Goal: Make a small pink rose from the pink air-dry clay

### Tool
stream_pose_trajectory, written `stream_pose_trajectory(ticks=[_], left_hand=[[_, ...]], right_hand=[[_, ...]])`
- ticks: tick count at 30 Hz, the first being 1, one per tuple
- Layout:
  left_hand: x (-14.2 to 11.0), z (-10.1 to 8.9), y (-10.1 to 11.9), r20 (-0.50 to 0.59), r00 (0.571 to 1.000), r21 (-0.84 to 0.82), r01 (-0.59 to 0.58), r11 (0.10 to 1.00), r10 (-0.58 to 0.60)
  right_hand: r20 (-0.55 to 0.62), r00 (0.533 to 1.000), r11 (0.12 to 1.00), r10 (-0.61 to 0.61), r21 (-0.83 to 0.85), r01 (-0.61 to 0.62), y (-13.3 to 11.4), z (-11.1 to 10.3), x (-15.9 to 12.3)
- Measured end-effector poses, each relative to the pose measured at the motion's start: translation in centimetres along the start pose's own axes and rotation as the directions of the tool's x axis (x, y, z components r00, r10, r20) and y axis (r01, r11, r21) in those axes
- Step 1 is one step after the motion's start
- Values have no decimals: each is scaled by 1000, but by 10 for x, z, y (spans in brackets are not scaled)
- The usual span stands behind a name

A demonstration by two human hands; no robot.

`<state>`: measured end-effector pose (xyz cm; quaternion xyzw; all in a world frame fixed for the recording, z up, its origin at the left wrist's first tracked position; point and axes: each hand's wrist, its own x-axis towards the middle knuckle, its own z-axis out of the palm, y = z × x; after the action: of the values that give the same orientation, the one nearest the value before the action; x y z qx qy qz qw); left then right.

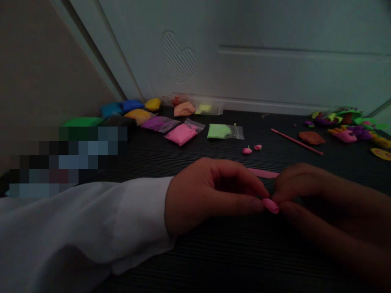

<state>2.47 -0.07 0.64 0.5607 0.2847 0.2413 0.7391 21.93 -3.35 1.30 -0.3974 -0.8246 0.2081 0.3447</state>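
A small pink clay bud sits between the fingertips of both hands, above the dark tabletop. My left hand, coming from a white sleeve, pinches one end of it with thumb and forefinger. On the other side, the thumb and curled forefinger of my right hand close on the bud. Behind the hands lies a flat pink tool, partly hidden by them. Two finished-looking pink clay buds lie farther back: one with a green stem, and a smaller bud beside it.
Bags of coloured clay line the back left, including a pink bag, a light green bag and a purple bag. A thin pink stick and a brown clay piece lie right. Colourful clay figures crowd the far right. A white panel rises behind.
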Motion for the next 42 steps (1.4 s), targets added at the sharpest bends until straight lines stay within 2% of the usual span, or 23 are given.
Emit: stream_pose_trajectory(ticks=[6,9,13,18,20,23,27,32,38,42], left_hand=[[0,0,1,27,999,14,-40,999,40],[0,0,2,19,999,30,-32,999,31],[0,-1,1,19,999,26,-43,999,43],[0,-1,-1,8,999,19,-53,998,52],[0,-1,-1,12,998,33,-54,998,54],[1,-2,0,19,998,21,-54,998,54],[1,-2,-1,23,998,4,-55,998,55],[1,-1,-1,18,999,8,-44,999,43],[3,-1,0,62,997,-65,-52,997,56],[2,-1,-2,71,997,-103,-26,994,33]], right_hand=[[62,984,977,169,124,-175,0,3,-2],[113,970,944,216,228,-237,1,3,-2],[99,969,928,228,278,-247,2,5,-4],[44,974,951,222,213,-227,0,7,-5],[46,971,953,236,185,-241,-1,6,-4],[114,951,937,286,175,-303,-1,3,-3],[124,944,927,307,185,-326,-1,3,-4],[138,938,908,319,238,-344,1,6,-2],[206,903,803,377,413,-429,3,7,0],[217,902,785,373,445,-431,5,6,-4]])
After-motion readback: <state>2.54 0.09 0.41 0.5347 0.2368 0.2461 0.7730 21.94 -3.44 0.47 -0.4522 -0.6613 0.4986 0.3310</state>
